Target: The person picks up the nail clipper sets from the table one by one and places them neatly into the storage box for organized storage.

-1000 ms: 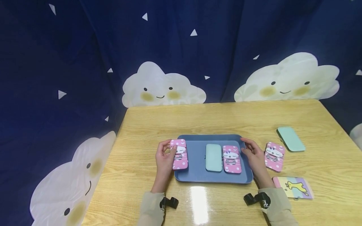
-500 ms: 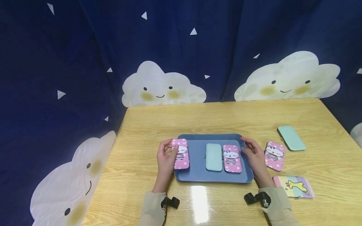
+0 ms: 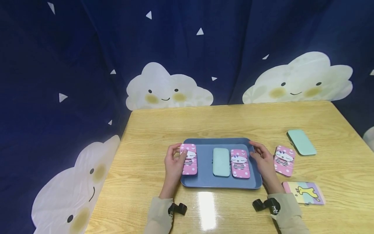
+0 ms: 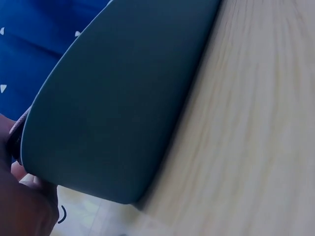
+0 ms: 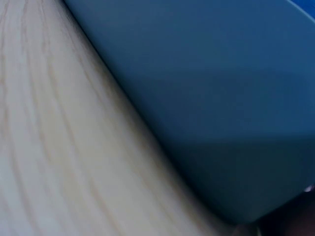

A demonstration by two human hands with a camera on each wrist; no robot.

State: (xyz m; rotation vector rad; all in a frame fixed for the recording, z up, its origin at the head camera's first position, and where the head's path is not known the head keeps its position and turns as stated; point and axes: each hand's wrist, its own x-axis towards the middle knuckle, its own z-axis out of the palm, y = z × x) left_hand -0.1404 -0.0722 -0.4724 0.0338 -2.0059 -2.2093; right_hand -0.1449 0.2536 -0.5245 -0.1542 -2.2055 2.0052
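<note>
My left hand (image 3: 173,167) grips a small pink clasp case (image 3: 192,168) with a white animal print, thumb on top, over the left side of a blue tray (image 3: 204,165). In the tray lie a mint-green case (image 3: 221,162) and another pink printed case (image 3: 240,169), side by side. My right hand (image 3: 265,165) holds the tray's right rim between thumb and fingers. Both wrist views mostly show the tray's outer wall (image 4: 108,108), with part of the left hand (image 4: 24,206) at the lower left of the left one.
Right of the tray, on the wooden table (image 3: 233,123), lie a pink printed case (image 3: 284,161), a mint-green case (image 3: 302,142) and a pastel case with a giraffe (image 3: 305,193). A dark blue cloud-patterned curtain (image 3: 187,39) hangs behind the table.
My left hand has shifted slightly right with the pink case, bringing it further over the tray. The right hand and the other cases stay where they were.
</note>
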